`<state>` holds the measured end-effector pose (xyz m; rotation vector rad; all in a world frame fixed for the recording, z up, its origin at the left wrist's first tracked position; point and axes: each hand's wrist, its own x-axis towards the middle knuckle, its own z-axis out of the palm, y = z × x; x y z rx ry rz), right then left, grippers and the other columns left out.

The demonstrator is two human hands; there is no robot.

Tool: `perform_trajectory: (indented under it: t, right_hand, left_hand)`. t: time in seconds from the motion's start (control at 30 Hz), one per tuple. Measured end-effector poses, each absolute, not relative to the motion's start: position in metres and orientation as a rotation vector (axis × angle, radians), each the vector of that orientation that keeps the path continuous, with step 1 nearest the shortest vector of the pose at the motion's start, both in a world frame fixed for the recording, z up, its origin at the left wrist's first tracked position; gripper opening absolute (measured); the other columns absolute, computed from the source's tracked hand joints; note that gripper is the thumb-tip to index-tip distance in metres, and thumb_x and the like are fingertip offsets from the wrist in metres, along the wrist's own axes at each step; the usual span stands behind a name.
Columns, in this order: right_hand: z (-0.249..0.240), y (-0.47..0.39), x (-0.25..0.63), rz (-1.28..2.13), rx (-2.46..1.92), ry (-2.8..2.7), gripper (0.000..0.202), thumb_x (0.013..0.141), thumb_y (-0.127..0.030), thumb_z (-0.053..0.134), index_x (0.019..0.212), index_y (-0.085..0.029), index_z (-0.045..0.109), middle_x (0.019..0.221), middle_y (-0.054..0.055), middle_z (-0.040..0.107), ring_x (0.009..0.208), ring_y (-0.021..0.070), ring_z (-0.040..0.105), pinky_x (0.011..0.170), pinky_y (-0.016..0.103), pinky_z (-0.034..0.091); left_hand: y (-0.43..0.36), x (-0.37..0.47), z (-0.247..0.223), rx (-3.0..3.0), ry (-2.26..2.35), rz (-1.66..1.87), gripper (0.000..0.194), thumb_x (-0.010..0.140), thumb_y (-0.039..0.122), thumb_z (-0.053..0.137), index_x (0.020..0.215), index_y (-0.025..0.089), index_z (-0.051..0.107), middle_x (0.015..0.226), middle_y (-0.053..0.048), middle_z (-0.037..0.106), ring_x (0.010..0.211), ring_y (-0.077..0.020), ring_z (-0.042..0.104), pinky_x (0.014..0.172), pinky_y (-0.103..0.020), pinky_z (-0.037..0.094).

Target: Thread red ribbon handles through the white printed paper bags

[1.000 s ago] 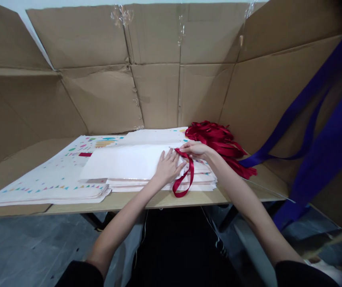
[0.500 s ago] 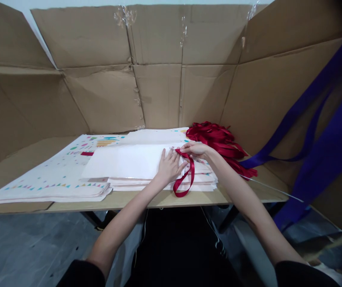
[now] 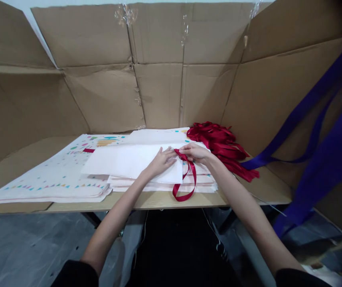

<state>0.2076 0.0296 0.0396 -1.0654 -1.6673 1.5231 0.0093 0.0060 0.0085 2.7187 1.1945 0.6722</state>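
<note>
My left hand [image 3: 162, 162] lies on a white folded sheet [image 3: 123, 161], its fingers stretched out toward the red ribbon. Between the closed fingers of my right hand [image 3: 195, 152] is the end of a red ribbon [image 3: 194, 181], whose loop hangs down over the front of the sheets. A small metallic piece [image 3: 171, 148] shows by the fingertips at the ribbon's end; its kind is too small to make out. Under the folded sheet lies a stack of white sheets [image 3: 200, 186].
Printed sheets [image 3: 51, 175] with coloured shapes lie at left on the table [image 3: 119, 203]. A heap of red ribbons [image 3: 215, 139] rests at the back right. Blue ribbons [image 3: 296, 135] hang at the right. Cardboard walls [image 3: 159, 91] enclose the back and sides.
My left hand has slid left, off the ribbon's end, and its fingers now point right. The right hand stays in nearly the same place, still pinching the ribbon; the ribbon loop has swung slightly.
</note>
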Motion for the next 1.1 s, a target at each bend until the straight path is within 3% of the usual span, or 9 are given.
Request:
perform_trajectory:
  t: [0.33, 0.6, 1.1]
  right_hand:
    - [0.032, 0.038, 0.208, 1.644, -1.025, -1.563, 0.021, 0.065, -0.020, 0.075, 0.063, -0.010, 0.057, 0.053, -0.005, 0.046, 0.041, 0.0002, 0.028, 0.038, 0.017, 0.015]
    - [0.031, 0.040, 0.204, 1.639, -1.063, -1.605, 0.023, 0.070, -0.019, 0.074, 0.062, -0.010, 0.055, 0.050, -0.007, 0.042, 0.040, 0.0000, 0.026, 0.038, 0.017, 0.014]
    - [0.034, 0.037, 0.206, 1.678, -1.106, -1.577, 0.021, 0.073, -0.016, 0.073, 0.064, -0.010, 0.055, 0.052, -0.007, 0.041, 0.041, 0.0000, 0.024, 0.037, 0.016, 0.015]
  left_hand:
    - [-0.014, 0.035, -0.011, 2.963, 1.510, 0.592, 0.052, 0.099, 0.037, 0.030, 0.133, 0.002, 0.049, 0.139, -0.020, 0.048, 0.136, -0.0263, 0.037, 0.114, -0.047, 0.021]
    - [-0.009, 0.035, -0.018, 3.086, 1.576, 0.654, 0.050, 0.100, 0.036, 0.027, 0.132, 0.007, 0.052, 0.136, -0.016, 0.053, 0.133, -0.0277, 0.040, 0.114, -0.051, 0.017]
    - [-0.009, 0.039, -0.013, 3.025, 1.619, 0.653, 0.051, 0.100, 0.036, 0.024, 0.138, 0.012, 0.048, 0.147, -0.010, 0.039, 0.139, -0.0289, 0.030, 0.114, -0.055, 0.013]
